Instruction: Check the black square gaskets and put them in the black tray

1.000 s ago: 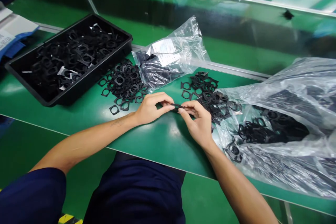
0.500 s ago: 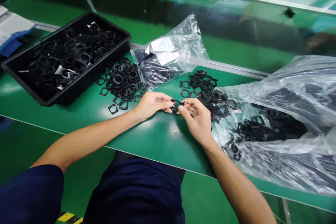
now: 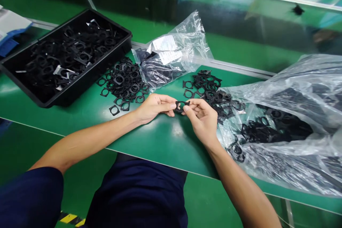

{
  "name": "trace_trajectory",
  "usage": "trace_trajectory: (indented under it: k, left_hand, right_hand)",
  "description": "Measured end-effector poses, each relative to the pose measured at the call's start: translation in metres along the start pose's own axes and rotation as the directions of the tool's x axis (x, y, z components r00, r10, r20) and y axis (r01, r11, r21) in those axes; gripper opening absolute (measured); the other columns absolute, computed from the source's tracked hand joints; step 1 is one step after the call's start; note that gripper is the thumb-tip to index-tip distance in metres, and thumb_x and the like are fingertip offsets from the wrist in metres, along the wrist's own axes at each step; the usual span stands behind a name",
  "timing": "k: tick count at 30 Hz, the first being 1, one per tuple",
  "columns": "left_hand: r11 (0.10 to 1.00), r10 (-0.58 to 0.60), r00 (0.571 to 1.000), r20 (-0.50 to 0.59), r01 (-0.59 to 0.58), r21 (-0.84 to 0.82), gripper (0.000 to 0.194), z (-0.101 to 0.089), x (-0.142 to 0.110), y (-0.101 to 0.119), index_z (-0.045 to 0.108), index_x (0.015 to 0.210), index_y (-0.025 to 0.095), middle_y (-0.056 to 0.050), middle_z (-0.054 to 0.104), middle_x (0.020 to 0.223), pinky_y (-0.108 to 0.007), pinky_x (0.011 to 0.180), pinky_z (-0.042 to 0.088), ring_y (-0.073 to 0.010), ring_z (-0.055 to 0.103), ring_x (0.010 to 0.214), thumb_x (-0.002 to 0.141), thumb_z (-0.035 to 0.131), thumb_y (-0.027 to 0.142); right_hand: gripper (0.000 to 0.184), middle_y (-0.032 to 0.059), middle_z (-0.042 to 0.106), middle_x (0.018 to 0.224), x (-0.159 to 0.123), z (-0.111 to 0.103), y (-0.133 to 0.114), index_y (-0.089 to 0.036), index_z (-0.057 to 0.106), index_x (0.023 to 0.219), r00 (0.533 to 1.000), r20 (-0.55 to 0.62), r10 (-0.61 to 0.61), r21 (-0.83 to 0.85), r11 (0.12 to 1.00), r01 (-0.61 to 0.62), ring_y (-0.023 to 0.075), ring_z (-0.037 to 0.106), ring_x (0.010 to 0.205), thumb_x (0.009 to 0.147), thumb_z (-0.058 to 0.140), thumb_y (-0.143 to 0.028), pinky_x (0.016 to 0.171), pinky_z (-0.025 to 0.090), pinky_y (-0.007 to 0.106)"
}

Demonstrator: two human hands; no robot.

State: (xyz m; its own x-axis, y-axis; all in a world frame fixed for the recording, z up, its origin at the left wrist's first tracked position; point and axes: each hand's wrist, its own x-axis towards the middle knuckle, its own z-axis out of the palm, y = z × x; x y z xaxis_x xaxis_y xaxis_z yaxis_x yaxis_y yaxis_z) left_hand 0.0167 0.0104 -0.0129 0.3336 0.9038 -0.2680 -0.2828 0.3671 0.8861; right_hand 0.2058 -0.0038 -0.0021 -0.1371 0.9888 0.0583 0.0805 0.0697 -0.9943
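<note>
A small black plastic frame [image 3: 182, 102] with a round opening is held up above the green table between both hands. My left hand [image 3: 157, 107] pinches its left side between thumb and fingers. On its right side, my right hand [image 3: 201, 117] grips it the same way, thumb toward me. Beyond my left hand lies a heap of similar black frames [image 3: 125, 82]. Another pile of black pieces [image 3: 211, 91] spreads behind and to the right of my right hand. Fingers partly cover the held frame, so its ends are hidden.
At the left stands a deep black tray [image 3: 66, 91] full of black parts. A clear labelled bag [image 3: 184, 48] of parts lies at the back. On the right, a large open plastic bag [image 3: 294, 164] spills black pieces. The green table's [image 3: 149, 146] front edge runs just before my body.
The held frame has turned from nearly edge-on to facing me more, so its round opening shows. Both hands keep hold and stay nearly in place; the view has shifted slightly.
</note>
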Motion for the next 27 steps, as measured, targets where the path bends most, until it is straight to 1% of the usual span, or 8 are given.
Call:
trace_trajectory:
  k: [4,8,12,16,19,23,27]
  left_hand:
    - [0.992,0.079,0.997,0.004,-0.079,0.099,0.04,-0.0026,0.0006,-0.0024,0.077,0.087,0.01,-0.007,0.075,0.074,-0.031,0.068,0.058,-0.0137,0.067,0.062,0.067,0.089,0.042]
    - [0.976,0.123,0.992,0.031,-0.126,0.178,0.037,-0.0038,0.0008,-0.0019,0.077,0.088,0.01,-0.006,0.074,0.074,-0.03,0.07,0.058,-0.0144,0.067,0.066,0.071,0.086,0.042]
    - [0.968,0.134,0.988,0.073,-0.147,0.206,0.036,-0.0031,0.0004,-0.0002,0.076,0.091,0.012,-0.006,0.075,0.081,-0.029,0.073,0.058,-0.0135,0.066,0.07,0.074,0.084,0.043]
    - [0.971,0.127,0.984,0.122,-0.148,0.187,0.036,-0.0029,-0.0001,-0.0002,0.074,0.089,0.012,-0.006,0.074,0.084,-0.028,0.075,0.058,-0.0133,0.067,0.073,0.076,0.083,0.044]
    - [0.975,0.128,0.987,0.096,-0.143,0.172,0.035,-0.0028,0.0001,-0.0017,0.072,0.089,0.012,-0.005,0.072,0.081,-0.027,0.071,0.057,-0.0121,0.067,0.068,0.077,0.082,0.043]
    - [0.975,0.158,0.986,0.051,-0.164,0.152,0.035,-0.0015,0.0002,-0.0031,0.071,0.088,0.012,-0.003,0.071,0.078,-0.024,0.065,0.055,-0.01,0.065,0.062,0.075,0.083,0.043]
    - [0.972,0.171,0.985,0.028,-0.173,0.161,0.036,-0.0002,-0.0003,-0.0026,0.069,0.086,0.012,-0.003,0.072,0.08,-0.024,0.063,0.055,-0.0092,0.064,0.06,0.075,0.083,0.043]
  right_hand:
    - [0.027,0.0001,0.067,0.076,-0.0001,0.0002,0.0001,-0.022,0.063,0.089,1.0,0.001,-0.003,-0.024,1.0,0.003,0.0152,0.067,0.069,0.084,0.076,-0.046,0.072,0.059,0.031]
    - [0.029,0.0007,0.067,0.076,0.0004,-0.0002,-0.0001,-0.023,0.063,0.088,1.0,-0.012,0.012,-0.038,0.999,-0.013,0.016,0.067,0.069,0.083,0.076,-0.048,0.072,0.06,0.033]
    - [0.026,0.0006,0.068,0.076,0.0011,-0.0006,-0.001,-0.022,0.063,0.087,1.0,-0.001,0.014,-0.032,0.999,-0.014,0.0157,0.067,0.069,0.083,0.076,-0.045,0.074,0.06,0.032]
    - [0.022,-0.0001,0.068,0.076,0.0013,-0.0006,-0.0008,-0.023,0.063,0.087,1.0,0.011,0.01,-0.006,1.0,-0.01,0.0149,0.067,0.068,0.084,0.076,-0.04,0.073,0.059,0.031]
    - [0.022,-0.0004,0.068,0.076,0.0015,-0.0005,0.0002,-0.022,0.063,0.088,1.0,0.006,0.01,0.003,1.0,-0.01,0.0145,0.067,0.068,0.083,0.077,-0.039,0.072,0.059,0.031]
    - [0.026,0.0001,0.069,0.076,0.0014,-0.0003,0.0004,-0.022,0.063,0.088,1.0,-0.007,0.019,-0.014,1.0,-0.019,0.0151,0.067,0.068,0.082,0.077,-0.044,0.072,0.059,0.032]
    - [0.027,0.0001,0.069,0.076,0.0008,0.0002,0.0007,-0.023,0.064,0.089,1.0,-0.011,0.02,-0.02,1.0,-0.02,0.0154,0.067,0.068,0.082,0.077,-0.045,0.071,0.059,0.032]
